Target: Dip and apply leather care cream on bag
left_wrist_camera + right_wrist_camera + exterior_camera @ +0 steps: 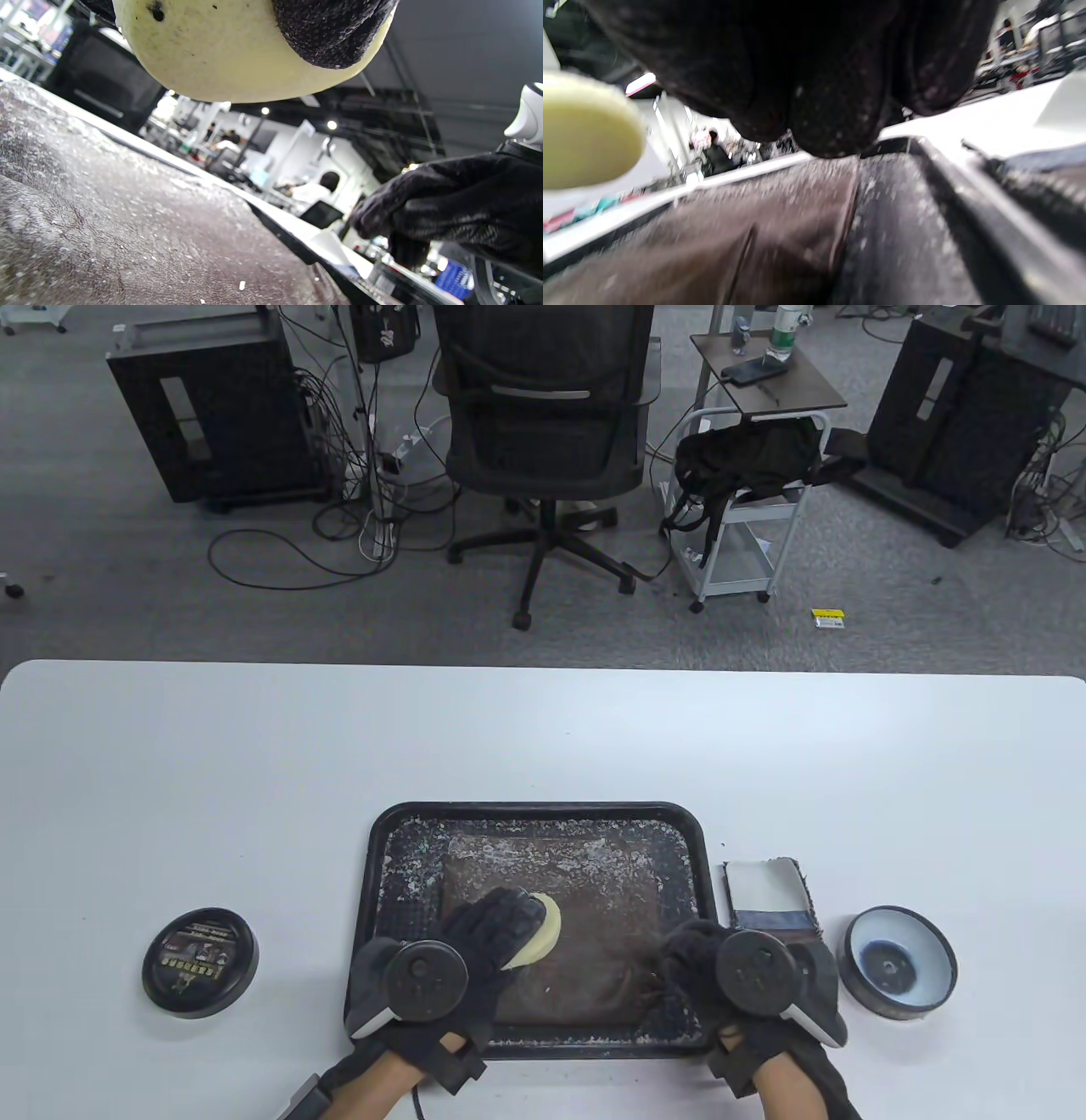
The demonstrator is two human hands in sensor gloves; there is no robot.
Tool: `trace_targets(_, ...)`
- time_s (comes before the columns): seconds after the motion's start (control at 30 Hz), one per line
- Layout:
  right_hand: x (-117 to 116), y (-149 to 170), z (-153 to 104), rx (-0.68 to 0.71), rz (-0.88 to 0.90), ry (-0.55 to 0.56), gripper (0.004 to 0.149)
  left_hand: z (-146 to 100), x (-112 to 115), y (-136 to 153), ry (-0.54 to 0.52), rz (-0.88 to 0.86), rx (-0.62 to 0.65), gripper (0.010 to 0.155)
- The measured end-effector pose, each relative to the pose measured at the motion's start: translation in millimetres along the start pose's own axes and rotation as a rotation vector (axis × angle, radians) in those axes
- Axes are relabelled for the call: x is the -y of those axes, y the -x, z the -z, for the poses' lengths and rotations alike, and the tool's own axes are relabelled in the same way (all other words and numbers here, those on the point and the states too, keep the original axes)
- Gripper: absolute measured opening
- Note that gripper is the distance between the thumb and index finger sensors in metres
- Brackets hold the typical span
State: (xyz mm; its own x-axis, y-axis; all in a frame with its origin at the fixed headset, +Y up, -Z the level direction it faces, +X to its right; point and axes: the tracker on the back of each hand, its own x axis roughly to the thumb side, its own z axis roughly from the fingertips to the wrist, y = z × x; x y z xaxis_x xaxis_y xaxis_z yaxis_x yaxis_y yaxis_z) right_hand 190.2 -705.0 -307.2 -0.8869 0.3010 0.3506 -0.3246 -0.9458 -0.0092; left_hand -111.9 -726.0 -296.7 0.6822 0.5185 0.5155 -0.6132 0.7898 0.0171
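A flat brown leather bag (564, 933) lies in a black tray (386, 848), speckled with white cream. My left hand (488, 929) holds a round pale-yellow sponge (543, 933) over the bag's left part; in the left wrist view the sponge (220, 51) hangs just above the leather (106, 228), gripped by a gloved fingertip (331, 29). My right hand (700, 963) rests on the bag's front right corner, fingers curled down; in the right wrist view the fingers (818, 84) press on the leather (746, 250). The open cream tin (898, 960) stands at the right.
The tin's black lid (199, 960) lies left of the tray. A folded white and blue cloth (770, 897) lies between the tray and the cream tin. An office chair (547, 432) and a cart stand beyond the table's far edge.
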Motion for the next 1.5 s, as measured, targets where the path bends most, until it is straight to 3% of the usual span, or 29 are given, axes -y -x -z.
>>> trace_targets(0.3,-37.1,-12.3,9.5,0.006,-0.157,-0.206,0.042,0.3,2.2,1.6,0.019,0.006,-0.015,0.059)
trace_targets(0.73,-50.7,-15.0,15.9,-0.05,-0.194,-0.326,0.044,13.5,8.5,-6.8,0.083,0.066,-0.04,0.06)
trace_targets(1.1,-51.2,-9.5,14.4,-0.087,-0.106,-0.381,0.049,54.5,31.4,-23.8,0.216,0.141,-0.07,0.062)
trace_targets(1.23,-51.6,-9.1,14.3,-0.088,-0.096,-0.392,0.05,77.4,40.9,-32.1,0.203,0.198,-0.069,0.062)
trace_targets(1.5,-50.9,-4.0,14.8,-0.099,-0.051,-0.401,0.05,124.4,83.8,-40.9,0.26,0.199,-0.139,0.063)
